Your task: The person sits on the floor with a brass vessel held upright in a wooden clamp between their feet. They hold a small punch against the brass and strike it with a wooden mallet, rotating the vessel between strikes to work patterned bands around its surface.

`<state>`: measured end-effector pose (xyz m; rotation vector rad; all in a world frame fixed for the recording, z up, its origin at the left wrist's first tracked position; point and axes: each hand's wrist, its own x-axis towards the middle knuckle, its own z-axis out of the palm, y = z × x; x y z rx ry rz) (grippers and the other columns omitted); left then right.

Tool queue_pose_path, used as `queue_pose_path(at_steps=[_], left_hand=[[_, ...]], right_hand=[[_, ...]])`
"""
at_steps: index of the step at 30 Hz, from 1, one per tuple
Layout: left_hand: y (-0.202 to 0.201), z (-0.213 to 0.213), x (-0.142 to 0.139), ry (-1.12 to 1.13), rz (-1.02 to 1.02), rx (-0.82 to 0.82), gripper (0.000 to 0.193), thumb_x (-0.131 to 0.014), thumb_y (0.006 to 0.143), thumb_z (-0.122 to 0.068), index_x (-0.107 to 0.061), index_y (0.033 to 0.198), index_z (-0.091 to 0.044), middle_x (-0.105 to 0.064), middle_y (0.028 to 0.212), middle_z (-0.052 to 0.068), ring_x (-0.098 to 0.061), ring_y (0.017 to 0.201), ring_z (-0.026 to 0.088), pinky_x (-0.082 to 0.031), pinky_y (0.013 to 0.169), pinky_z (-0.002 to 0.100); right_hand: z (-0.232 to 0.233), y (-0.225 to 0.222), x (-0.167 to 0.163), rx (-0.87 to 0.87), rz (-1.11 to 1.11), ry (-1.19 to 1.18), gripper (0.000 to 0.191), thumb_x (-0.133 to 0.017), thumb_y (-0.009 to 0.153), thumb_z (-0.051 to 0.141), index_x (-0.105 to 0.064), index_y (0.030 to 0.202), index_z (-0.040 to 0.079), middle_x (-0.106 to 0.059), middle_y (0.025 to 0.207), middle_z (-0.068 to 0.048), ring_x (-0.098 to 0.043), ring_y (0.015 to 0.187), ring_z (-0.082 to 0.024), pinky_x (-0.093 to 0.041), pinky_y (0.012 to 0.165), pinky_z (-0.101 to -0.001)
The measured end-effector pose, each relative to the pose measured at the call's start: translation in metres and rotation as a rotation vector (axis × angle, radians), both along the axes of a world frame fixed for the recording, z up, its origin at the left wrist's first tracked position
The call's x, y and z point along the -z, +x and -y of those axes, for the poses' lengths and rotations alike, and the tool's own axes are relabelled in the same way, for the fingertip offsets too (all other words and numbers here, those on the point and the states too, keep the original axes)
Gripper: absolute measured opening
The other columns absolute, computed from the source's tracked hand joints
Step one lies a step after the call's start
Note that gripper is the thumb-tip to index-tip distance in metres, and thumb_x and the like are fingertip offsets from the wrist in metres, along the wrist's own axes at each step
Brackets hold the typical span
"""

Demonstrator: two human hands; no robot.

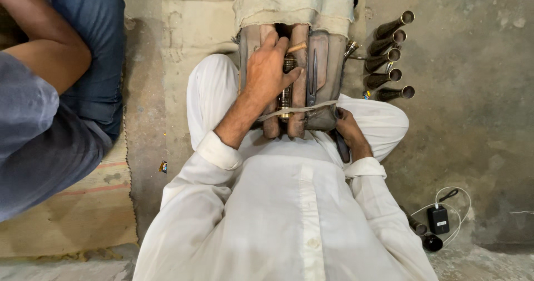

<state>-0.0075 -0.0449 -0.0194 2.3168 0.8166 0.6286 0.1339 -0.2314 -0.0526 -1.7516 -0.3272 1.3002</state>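
I sit cross-legged in white clothes before a worn wooden holding block. My left hand presses down on a ribbed brass tube that lies in a groove between wooden bars. A pale strap crosses the near end of the block. My right hand is low by my right knee, closed around a dark tool handle. A pair of dark metal pincers lies on the block just right of the tube.
Several dark conical metal tubes lie in a row on the concrete floor at the right. A black charger with a white cable lies at lower right. Another person in blue sits at the left on a mat.
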Motion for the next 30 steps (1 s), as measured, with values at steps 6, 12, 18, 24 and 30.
queue_pose_path(at_steps=[6,12,18,24,30], left_hand=[[0.004,-0.007,-0.004,0.002,-0.028,-0.003,0.060,-0.092,0.075,-0.030,-0.061,0.116,0.000,-0.056,0.112,0.018,-0.067,0.094,0.038,-0.055,0.077,0.050],[-0.019,-0.006,0.006,-0.149,0.295,-0.030,0.065,-0.085,0.084,-0.031,-0.054,0.132,0.000,-0.054,0.119,0.017,-0.065,0.101,0.031,-0.057,0.083,0.045],[-0.066,-0.009,0.028,-0.495,0.287,-0.112,0.030,-0.055,0.104,-0.001,-0.060,0.133,-0.008,-0.058,0.116,0.011,-0.065,0.093,0.022,-0.058,0.085,0.036],[-0.082,-0.007,0.038,-0.539,0.575,0.072,0.013,-0.067,0.102,0.005,-0.061,0.108,-0.005,-0.070,0.108,0.008,-0.070,0.114,0.022,-0.056,0.099,0.031],[-0.078,-0.010,0.025,-1.086,0.622,-0.112,0.025,-0.065,0.099,-0.004,-0.056,0.122,-0.008,-0.074,0.094,0.004,-0.078,0.088,0.018,-0.064,0.069,0.028]], right_hand=[[-0.007,-0.001,-0.001,0.001,0.029,-0.005,0.039,-0.070,0.088,-0.002,-0.063,0.125,-0.009,-0.073,0.106,-0.013,-0.068,0.084,-0.017,-0.058,0.074,-0.0317],[-0.008,-0.002,0.004,0.038,0.030,0.000,0.042,-0.070,0.087,0.000,-0.061,0.128,-0.008,-0.073,0.109,-0.013,-0.069,0.086,-0.017,-0.059,0.076,-0.0311],[-0.006,0.004,0.012,-0.038,0.104,-0.020,0.039,-0.072,0.090,0.004,-0.064,0.126,-0.010,-0.073,0.110,-0.013,-0.068,0.089,-0.016,-0.057,0.079,-0.0302],[0.001,0.012,0.018,-0.027,-0.023,-0.056,0.039,-0.071,0.091,0.003,-0.063,0.127,-0.010,-0.072,0.106,-0.015,-0.065,0.082,-0.020,-0.055,0.071,-0.0340],[0.022,0.021,0.008,0.225,-0.199,-0.056,0.047,-0.059,0.091,0.014,-0.052,0.136,0.005,-0.069,0.097,0.001,-0.070,0.079,-0.017,-0.061,0.066,-0.0379]])
